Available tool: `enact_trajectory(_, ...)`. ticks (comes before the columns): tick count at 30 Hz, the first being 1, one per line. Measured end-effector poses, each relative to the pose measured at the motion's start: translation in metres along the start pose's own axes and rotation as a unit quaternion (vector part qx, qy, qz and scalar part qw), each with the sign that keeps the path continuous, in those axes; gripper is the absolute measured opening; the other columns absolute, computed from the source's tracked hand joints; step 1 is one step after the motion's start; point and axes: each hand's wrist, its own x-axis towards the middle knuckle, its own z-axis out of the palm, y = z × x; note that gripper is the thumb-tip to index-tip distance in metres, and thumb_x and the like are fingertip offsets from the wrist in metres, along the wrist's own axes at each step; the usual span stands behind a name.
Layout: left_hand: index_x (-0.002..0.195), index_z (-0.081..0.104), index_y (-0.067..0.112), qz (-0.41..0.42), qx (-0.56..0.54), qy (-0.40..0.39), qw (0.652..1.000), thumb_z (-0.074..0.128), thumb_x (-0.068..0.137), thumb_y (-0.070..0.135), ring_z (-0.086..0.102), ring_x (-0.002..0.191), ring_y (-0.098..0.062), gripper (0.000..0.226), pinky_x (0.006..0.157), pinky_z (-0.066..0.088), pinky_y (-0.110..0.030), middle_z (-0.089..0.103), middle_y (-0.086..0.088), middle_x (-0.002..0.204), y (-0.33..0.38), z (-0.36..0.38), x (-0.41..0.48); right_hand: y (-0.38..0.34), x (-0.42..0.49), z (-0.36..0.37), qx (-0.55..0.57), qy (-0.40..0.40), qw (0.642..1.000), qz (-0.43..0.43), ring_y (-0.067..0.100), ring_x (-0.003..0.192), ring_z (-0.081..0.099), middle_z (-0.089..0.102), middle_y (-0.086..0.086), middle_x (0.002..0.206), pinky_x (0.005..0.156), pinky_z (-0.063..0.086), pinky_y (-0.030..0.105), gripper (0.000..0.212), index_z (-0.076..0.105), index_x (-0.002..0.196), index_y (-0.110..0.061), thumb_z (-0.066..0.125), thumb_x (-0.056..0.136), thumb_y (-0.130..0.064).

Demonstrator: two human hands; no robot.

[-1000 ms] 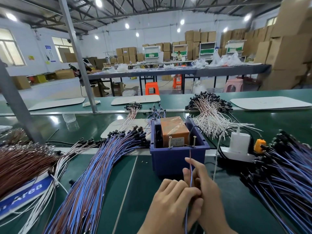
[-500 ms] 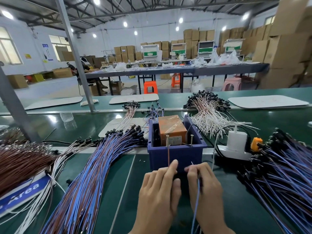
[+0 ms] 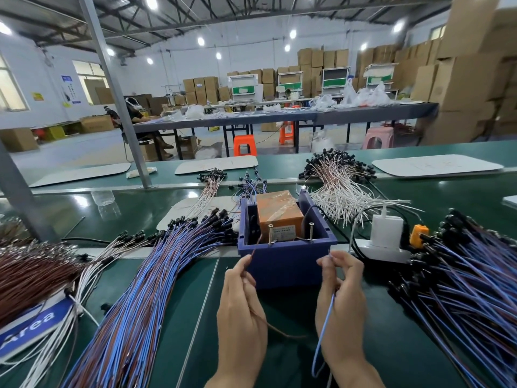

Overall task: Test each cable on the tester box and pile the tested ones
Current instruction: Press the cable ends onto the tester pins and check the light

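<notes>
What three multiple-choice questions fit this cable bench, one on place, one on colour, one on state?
1. Where is the white power strip relative to the blue bin?
A. left of it
B. right of it
C. inside it

2. What colour is the wire in the right hand?
A. blue
B. green
C. yellow

3. What is the left hand doing?
A. lying flat
B. pinching a brown wire
C. gripping the bin

Answers: B, the strip lies past the bin's right wall; A, blue wire hangs below its fingers; B, fingertips close on the wire.
</notes>
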Motion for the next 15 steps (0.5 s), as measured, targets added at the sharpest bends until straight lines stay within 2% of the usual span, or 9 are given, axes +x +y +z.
enact_trajectory(1,0.124,0.043,0.056,-0.001,0.003,0.008,1.0,0.026,0.104,0.042,0.057,0.082,-0.01,0.03,0.073,0.046,-0.023,0.054,0.018,0.091,0.001,0.0,0.002,0.0,0.002,0.002,0.001,0.0,1.0,-0.004,-0.007,0.094,0.063,0.059,-0.037,0.108,0.073,0.041,0.001,0.017,0.04,0.107,-0.055,0.044,0.101,-0.04)
enact_trajectory(2,0.116,0.043,0.059,0.001,0.008,0.016,1.0,0.025,0.105,0.045,0.057,0.079,-0.01,0.025,0.071,0.048,-0.029,0.056,0.018,0.089,0.002,0.001,0.005,0.0,0.005,0.004,0.005,-0.001,1.0,-0.009,-0.009,0.094,0.062,0.058,-0.039,0.108,0.073,0.04,0.0,0.019,0.041,0.107,-0.054,0.047,0.101,-0.038)
enact_trajectory(4,0.11,0.046,0.053,0.022,0.016,0.031,0.999,0.029,0.104,0.048,0.059,0.082,-0.01,0.019,0.072,0.051,-0.038,0.059,0.02,0.093,0.008,0.003,0.009,0.0,0.012,0.007,0.004,-0.003,1.0,-0.016,-0.013,0.092,0.061,0.061,-0.035,0.102,0.071,0.04,0.0,0.016,0.044,0.108,-0.046,0.051,0.101,-0.033)
enact_trajectory(7,0.113,0.051,0.036,0.045,0.011,0.027,0.999,0.034,0.103,0.045,0.061,0.082,-0.013,0.021,0.07,0.053,-0.043,0.061,0.016,0.091,0.011,0.008,0.016,0.001,0.021,0.011,0.003,0.008,1.0,-0.027,-0.018,0.088,0.06,0.064,-0.026,0.096,0.07,0.037,-0.003,0.011,0.051,0.109,-0.036,0.053,0.1,-0.031)
enact_trajectory(9,0.113,0.051,0.034,0.048,0.006,0.02,0.999,0.037,0.103,0.044,0.061,0.072,-0.013,0.019,0.062,0.053,-0.042,0.062,0.012,0.082,0.008,0.009,0.017,0.005,0.022,0.011,-0.002,0.016,0.999,-0.041,-0.02,0.088,0.06,0.066,-0.024,0.095,0.072,0.037,-0.003,0.01,0.058,0.108,-0.028,0.054,0.099,-0.031)
enact_trajectory(11,0.109,0.05,0.035,0.056,0.003,0.025,0.998,0.04,0.103,0.044,0.057,0.063,-0.012,0.015,0.056,0.05,-0.036,0.06,0.011,0.073,0.006,0.008,0.016,0.008,0.021,0.011,-0.001,0.019,0.999,-0.042,-0.018,0.089,0.061,0.068,-0.023,0.094,0.073,0.039,-0.002,0.018,0.062,0.107,-0.022,0.054,0.098,-0.035)
enact_trajectory(15,0.104,0.053,0.035,0.053,-0.005,0.033,0.998,0.043,0.101,0.044,0.05,0.057,-0.01,0.013,0.052,0.044,-0.03,0.055,0.012,0.067,0.005,0.009,0.017,0.012,0.024,0.013,0.016,0.029,0.999,-0.038,-0.007,0.09,0.067,0.072,-0.019,0.092,0.075,0.042,0.002,0.012,0.063,0.107,-0.024,0.057,0.099,-0.031)
